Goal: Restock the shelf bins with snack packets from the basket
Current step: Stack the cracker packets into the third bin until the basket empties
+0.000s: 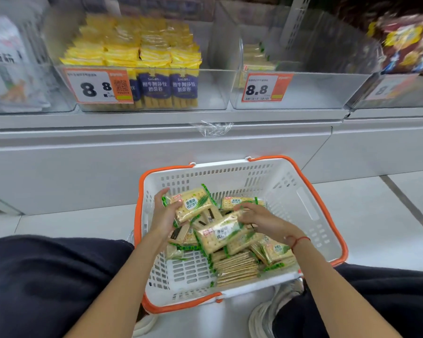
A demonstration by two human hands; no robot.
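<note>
A white basket with orange handles point(291, 189) sits on the floor between my knees, holding several green-edged cracker packets point(237, 267). My left hand point(164, 215) grips one cracker packet point(193, 203) lifted a little above the pile. My right hand point(261, 220) curls its fingers over the end of a second cracker packet point(220, 235) lying tilted on the pile. Above, a clear shelf bin point(310, 86) with an 8.8 price tag holds only a few of the same packets at its back left.
To the left, another clear bin point(213, 93) is packed with yellow and purple snack packs point(137, 54). More packaged goods stand at far left point(7, 64) and far right point(405, 45). A white shelf ledge point(156, 123) runs below the bins.
</note>
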